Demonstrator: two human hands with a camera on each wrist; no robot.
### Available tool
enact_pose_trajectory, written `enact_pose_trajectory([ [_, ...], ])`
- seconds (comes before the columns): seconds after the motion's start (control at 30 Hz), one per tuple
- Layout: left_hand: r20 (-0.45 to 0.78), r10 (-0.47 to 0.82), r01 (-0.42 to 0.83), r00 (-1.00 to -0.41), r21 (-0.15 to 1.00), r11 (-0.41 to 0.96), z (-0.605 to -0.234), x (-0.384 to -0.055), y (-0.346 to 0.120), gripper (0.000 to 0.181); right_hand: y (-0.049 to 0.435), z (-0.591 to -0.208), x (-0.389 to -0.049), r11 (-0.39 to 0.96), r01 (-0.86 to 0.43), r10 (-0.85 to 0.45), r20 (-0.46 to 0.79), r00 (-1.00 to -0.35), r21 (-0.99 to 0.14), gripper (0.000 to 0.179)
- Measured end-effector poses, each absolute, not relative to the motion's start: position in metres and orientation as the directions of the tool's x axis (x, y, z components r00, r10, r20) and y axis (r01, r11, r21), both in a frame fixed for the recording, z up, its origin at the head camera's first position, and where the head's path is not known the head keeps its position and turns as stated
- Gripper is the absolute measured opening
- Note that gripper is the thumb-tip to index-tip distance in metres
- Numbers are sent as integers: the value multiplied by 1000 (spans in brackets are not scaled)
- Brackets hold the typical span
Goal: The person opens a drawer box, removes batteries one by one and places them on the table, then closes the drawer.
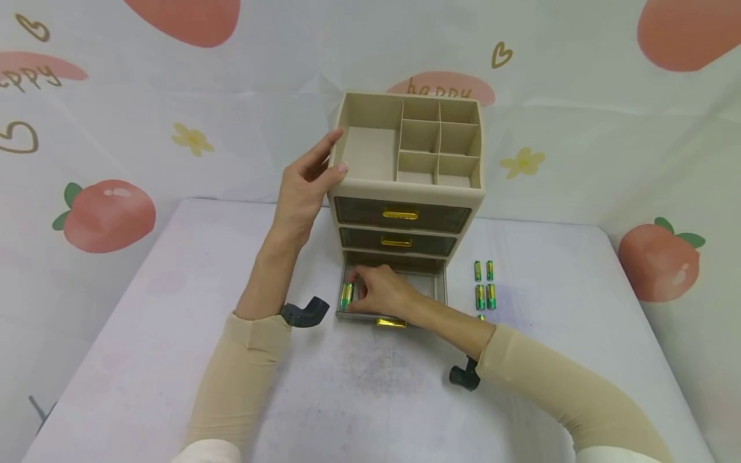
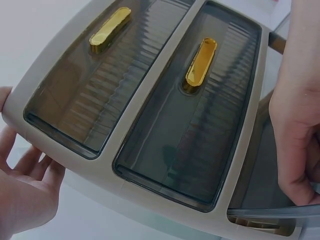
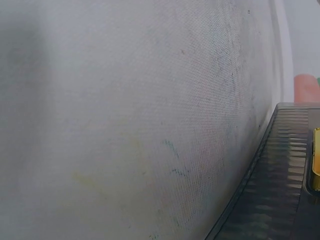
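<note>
A beige desktop drawer organizer (image 1: 408,188) stands at the back of the table, its lowest drawer (image 1: 428,283) pulled out. My left hand (image 1: 307,183) rests against the organizer's upper left side, thumb near the front rim; the left wrist view shows the fingers (image 2: 30,165) touching the side wall. Inside the open drawer, at its left end, my right hand (image 1: 382,289) pinches a green and gold battery (image 1: 346,297) standing lengthwise by the left wall. Another battery may lie right beside it; the fingers partly hide this. The right wrist view shows the drawer's smoky front (image 3: 270,185), not the hand.
Several green batteries (image 1: 480,297) lie in two columns right of the drawer, the nearest partly behind my right forearm. Two upper drawers (image 1: 402,215) with gold handles are closed. The organizer's top has a large compartment (image 1: 370,154) and several small ones. A patterned cloth hangs behind.
</note>
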State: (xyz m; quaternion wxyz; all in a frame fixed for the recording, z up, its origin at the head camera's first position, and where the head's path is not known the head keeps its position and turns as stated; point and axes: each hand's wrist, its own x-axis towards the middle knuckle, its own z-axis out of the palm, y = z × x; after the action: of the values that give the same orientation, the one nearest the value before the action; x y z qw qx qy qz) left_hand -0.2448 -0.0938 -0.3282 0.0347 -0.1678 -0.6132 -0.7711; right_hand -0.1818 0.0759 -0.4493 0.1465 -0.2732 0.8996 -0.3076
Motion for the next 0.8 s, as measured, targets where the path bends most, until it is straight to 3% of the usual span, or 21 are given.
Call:
enact_pose_trajectory([
  [0.8,292,139,253,-946,936,-244,-328,-245,-93,52,70,-451,-182,672,-454,-600,-71,-797,-586,51],
])
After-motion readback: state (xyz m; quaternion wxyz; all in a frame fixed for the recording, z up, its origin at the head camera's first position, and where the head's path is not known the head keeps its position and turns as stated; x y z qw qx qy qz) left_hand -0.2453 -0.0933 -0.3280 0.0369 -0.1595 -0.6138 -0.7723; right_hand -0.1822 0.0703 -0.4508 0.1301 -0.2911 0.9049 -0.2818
